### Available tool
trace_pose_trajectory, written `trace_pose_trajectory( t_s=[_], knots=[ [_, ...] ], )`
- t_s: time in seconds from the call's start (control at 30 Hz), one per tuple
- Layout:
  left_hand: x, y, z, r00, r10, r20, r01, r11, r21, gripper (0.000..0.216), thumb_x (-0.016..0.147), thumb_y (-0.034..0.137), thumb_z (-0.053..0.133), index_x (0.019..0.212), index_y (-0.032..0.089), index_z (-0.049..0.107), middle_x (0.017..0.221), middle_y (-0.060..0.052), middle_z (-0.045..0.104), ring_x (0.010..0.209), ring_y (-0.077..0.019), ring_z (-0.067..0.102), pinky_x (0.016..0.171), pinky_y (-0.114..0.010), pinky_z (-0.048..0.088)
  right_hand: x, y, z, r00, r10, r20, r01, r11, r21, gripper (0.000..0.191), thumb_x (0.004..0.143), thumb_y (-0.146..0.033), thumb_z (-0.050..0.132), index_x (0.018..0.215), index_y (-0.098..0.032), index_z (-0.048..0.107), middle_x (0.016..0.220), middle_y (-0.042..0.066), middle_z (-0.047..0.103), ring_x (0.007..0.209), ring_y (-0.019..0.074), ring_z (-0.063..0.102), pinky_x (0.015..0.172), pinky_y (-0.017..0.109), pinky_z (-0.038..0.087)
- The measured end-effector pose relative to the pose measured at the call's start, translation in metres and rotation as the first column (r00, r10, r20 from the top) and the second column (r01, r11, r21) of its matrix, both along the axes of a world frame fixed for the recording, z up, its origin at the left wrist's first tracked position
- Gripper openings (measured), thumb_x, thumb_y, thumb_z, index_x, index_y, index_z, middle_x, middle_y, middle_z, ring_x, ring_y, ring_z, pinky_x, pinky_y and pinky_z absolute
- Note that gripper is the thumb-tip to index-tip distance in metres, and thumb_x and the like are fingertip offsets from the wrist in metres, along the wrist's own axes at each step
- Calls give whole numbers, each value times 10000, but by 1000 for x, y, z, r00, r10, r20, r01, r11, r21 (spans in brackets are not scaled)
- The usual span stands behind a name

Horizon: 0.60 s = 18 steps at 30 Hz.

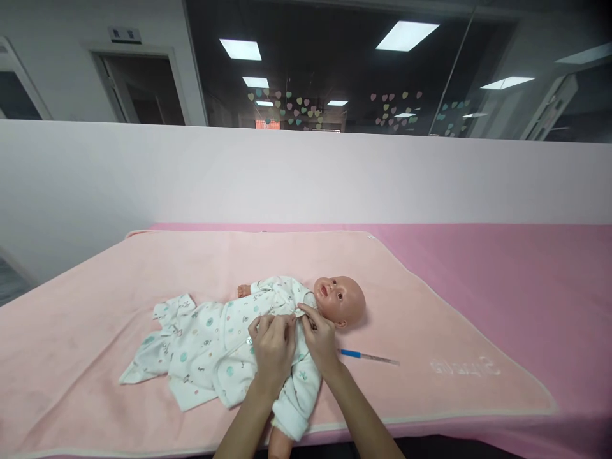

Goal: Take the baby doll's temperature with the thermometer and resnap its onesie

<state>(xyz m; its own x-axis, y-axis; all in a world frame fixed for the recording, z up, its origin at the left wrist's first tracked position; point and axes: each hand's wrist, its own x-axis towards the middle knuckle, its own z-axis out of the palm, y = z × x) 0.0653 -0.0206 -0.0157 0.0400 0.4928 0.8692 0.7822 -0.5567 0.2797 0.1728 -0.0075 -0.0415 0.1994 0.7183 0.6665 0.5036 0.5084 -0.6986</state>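
A baby doll (pixel 351 299) lies on its back, its head to the right, in a white patterned baby outfit (pixel 201 338). My left hand (pixel 275 344) is closed on the front of the outfit at the chest. Close beside it, my right hand (pixel 319 335) pinches the cloth edge just below the doll's neck. Both sets of fingertips nearly meet, and they hide what is between them. One doll arm in its sleeve (pixel 299 395) reaches toward me between my forearms. The outfit's legs lie spread to the left.
A peach blanket (pixel 421 319) lies under the doll over a pink table cover (pixel 526 287). A thin stick with a blue end (pixel 351 353) rests right of my right hand. Behind the table rises a white low wall (pixel 306 175) with dark glass (pixel 344 70) above.
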Motion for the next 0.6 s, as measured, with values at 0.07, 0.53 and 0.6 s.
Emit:
trace_pose_trajectory(
  t_s=[0.07, 0.53, 0.6],
  knots=[
    [0, 0, -1, 1000, 11, 6, -11, 1000, 10, 127, 786, 147, 571, 693, 189, 496, 641, 40, 626, 651, -135, 506, 757, -331, 297, 0, 0, -1, 1000, -5, 2, 5, 1000, -2, 262, 829, -165, 430, 974, -195, 645, 944, 29, 692, 809, 154, 659, 734, 250, 510],
    [-1, 1, -2, 998, -35, -52, 37, 998, 53, 85, 792, 119, 563, 774, 202, 575, 569, 44, 594, 605, -130, 480, 730, -312, 338, -1, -2, 1, 998, -45, -52, 45, 999, 1, 165, 826, -233, 489, 815, -194, 648, 751, 11, 695, 653, 141, 643, 614, 233, 492],
    [0, 0, -1, 998, -34, -60, 37, 998, 43, 116, 794, 106, 551, 825, 211, 590, 618, 41, 625, 625, -132, 488, 745, -315, 342, -3, -3, 1, 998, -57, -37, 57, 998, 3, 179, 839, -233, 463, 830, -190, 636, 764, 18, 691, 667, 141, 640, 622, 235, 487]
  ],
)
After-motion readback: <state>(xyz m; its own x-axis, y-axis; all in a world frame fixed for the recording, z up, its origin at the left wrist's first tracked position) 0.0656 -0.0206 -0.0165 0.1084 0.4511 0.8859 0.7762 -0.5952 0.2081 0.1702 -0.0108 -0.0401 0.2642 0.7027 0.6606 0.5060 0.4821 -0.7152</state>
